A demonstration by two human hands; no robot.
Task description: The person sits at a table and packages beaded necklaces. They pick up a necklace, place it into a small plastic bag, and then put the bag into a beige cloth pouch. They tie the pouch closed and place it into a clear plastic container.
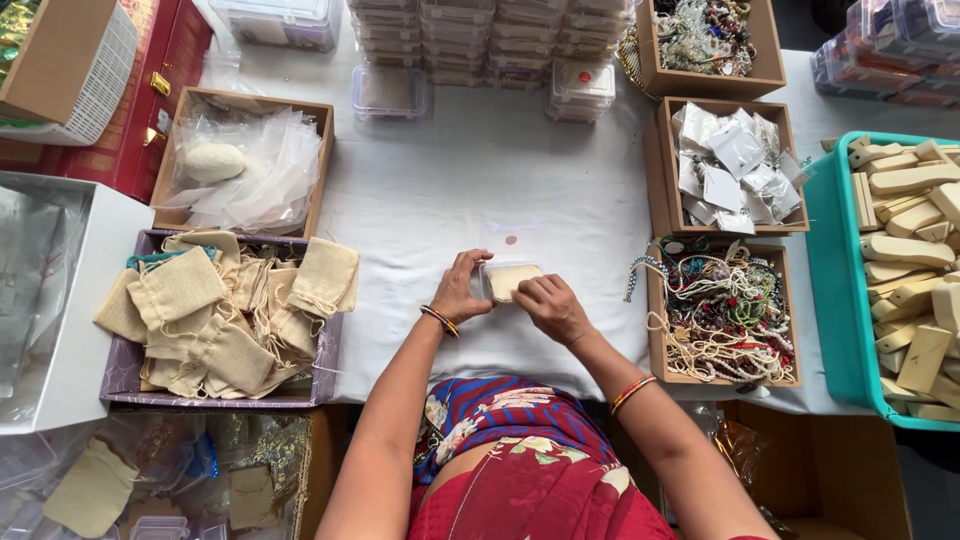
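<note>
— How far along is the packing?

— A cream pad already sits in the small clear box [508,281] at the bench [450,180] middle; its lid [508,240], just behind the box, is still off. The left hand [458,292] grips the box's left side, and the right hand [552,306] pinches its right corner.

— Anything unclear?

— What the right fingertips cover — and the boxes stacked behind the lid are cut off.
</note>
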